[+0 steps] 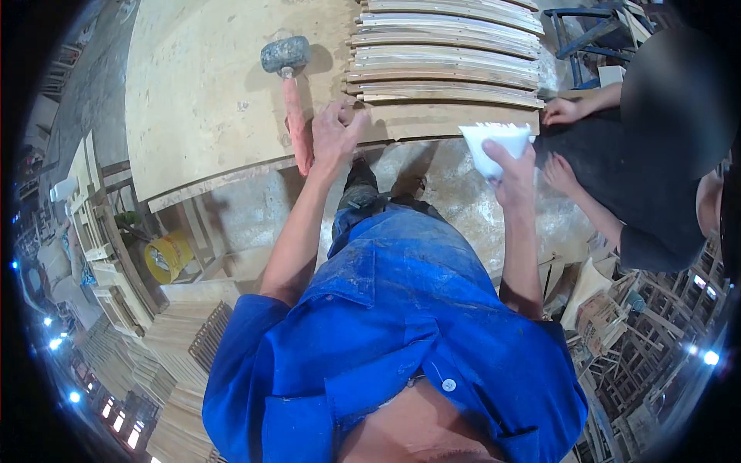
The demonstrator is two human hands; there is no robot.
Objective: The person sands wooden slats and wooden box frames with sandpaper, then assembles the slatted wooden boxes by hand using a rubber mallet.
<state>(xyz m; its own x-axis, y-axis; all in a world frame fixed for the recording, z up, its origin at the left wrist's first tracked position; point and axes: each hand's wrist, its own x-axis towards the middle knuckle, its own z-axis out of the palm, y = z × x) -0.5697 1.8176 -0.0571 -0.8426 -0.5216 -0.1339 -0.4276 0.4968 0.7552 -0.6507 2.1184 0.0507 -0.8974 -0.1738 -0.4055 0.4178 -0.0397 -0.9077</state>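
At the far left, a yellow bucket [168, 256] sits below the level of the pale wooden tabletop [193, 100]. On that tabletop lies a mallet [293, 116], its dark head pointing away from the person and its reddish handle running back toward the near edge. Just to the right of the handle is the left hand [337, 133], its fingers loosely bent and parted from the thumb in a fairly wide curl. Beyond it and to the right, a row of wooden slats [448, 58] lies side by side on the tabletop. Nearer the person, the right hand [511, 171] is closed around a white container [492, 147], thumb across its near side; its notched edge extends past the grip, toward the slats. At the far right, a co-worker in dark clothing [610, 154] has one hand beside the tabletop's right end.
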